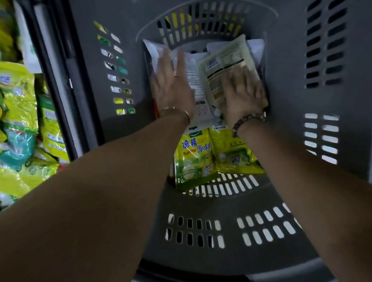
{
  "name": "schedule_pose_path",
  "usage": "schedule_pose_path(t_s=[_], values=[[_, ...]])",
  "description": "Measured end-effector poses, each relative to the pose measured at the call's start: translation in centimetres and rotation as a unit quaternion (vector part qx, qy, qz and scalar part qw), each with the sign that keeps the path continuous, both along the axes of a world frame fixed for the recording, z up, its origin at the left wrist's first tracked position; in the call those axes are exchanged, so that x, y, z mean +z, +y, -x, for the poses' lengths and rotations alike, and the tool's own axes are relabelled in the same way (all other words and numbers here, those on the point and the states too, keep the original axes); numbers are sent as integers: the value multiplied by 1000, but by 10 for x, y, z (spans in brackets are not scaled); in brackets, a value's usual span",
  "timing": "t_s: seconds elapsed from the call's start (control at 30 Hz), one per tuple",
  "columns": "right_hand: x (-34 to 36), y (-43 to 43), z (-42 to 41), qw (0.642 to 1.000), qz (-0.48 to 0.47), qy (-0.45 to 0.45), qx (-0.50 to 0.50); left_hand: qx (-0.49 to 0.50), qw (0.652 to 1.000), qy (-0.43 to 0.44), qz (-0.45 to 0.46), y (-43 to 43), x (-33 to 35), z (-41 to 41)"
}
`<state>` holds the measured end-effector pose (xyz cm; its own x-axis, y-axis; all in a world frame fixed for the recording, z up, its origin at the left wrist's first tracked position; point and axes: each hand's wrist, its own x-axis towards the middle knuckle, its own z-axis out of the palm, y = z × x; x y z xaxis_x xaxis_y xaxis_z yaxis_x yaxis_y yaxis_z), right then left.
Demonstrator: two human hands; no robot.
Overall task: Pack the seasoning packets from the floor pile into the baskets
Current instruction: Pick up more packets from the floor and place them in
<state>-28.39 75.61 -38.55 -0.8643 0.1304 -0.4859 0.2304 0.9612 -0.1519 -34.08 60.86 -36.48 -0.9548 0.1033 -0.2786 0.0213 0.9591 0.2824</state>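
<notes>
Head view looks straight down into the grey basket (197, 258), where I have both arms reaching to the far end of its floor. My left hand (172, 84) lies flat with straight fingers on a white-backed packet (194, 77). My right hand (243, 96) rests spread on a pale-backed packet (227, 59) just beside it, which overlaps the white one. That hand is blurred, but its fingers look laid out, not curled around anything. Two yellow-green packets (198, 160) lie face up at the near end, touching the far row. The floor pile (18, 112) sits outside the basket wall on my left, with plenty of packets on it, so I judge the packing is at an early stage.

The step in hand looks like settling this layer. To do it well I would press with flat palms, not fingertips, so the sachets spread without creasing or bursting. I would slide the pale packet off the white one until both lie level and square to the far wall. Corners riding up the slotted wall should be tucked down, or the next layer may sit crooked.
</notes>
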Motion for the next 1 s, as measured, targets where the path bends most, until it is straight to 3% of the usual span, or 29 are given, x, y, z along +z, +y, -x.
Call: schedule_pose_path(t_s=[0.1, 0.2, 0.4, 0.67, 0.83, 1.0], values=[[-12, 10, -11, 995, -11, -87, 44, -143, 981, -105, 83, -4, -10, -21], [-21, 19, -17, 993, -3, -116, 26, -120, 977, -148, 98, -10, -21, -31], [-32, 21, -17, 991, 2, -129, 22, -137, 974, -142, 116, -12, -40, -29], [-21, 23, 0, 988, 18, -153, 9, -149, 950, -230, 151, -9, -29, -10], [18, 13, 5, 989, 34, -133, -49, 15, 980, -196, 22, 3, 22, -15], [83, 0, -3, 993, 37, -36, -104, 90, 971, -164, -151, 13, 99, -16]])
